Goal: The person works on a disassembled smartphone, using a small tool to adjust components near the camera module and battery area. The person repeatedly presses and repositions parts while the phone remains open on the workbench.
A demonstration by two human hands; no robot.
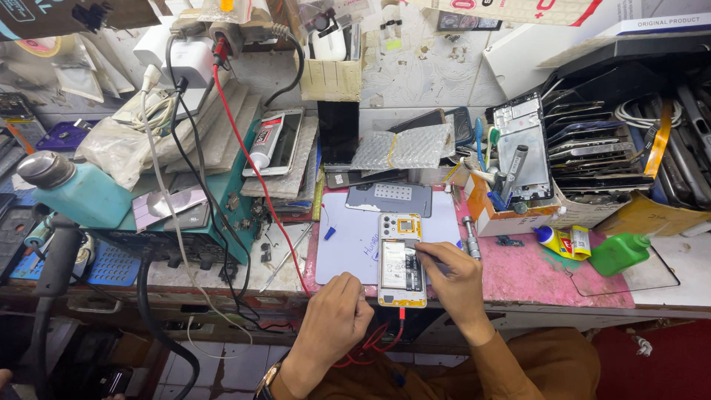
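Opened phone (pixel 402 261): one unit, back cover removed, lying lengthwise at the front edge of the bench (pixel 533 274), on one pale work mat (pixel 348 241). Its battery and circuit board face up. One red cable (pixel 255 170) enters the lower end of the phone.

Largest items first. One green power unit (pixel 222 215) stands at the left of the bench, with one teal bottle (pixel 78 196) beside it. One cardboard box (pixel 511 215) at the right of the mat holds one bare phone frame (pixel 522 144) and one marker pen (pixel 515 167). One stack of loose screens (pixel 600 159) lies behind the box. One grey back cover (pixel 389 198) rests at the far edge of the mat, just beyond the phone. One green bottle (pixel 618 252) and one small yellow glue bottle (pixel 559 238) lie on the pink surface at the right.

Hands: two. The left hand (pixel 337 315) is closed into a loose fist beside the lower left corner of the phone; whether it grips anything cannot be determined. The right hand (pixel 448 274) rests against the right edge of the phone, its fingertips (pixel 424 252) pinched together over the phone's middle; any tool between them is too small to tell.
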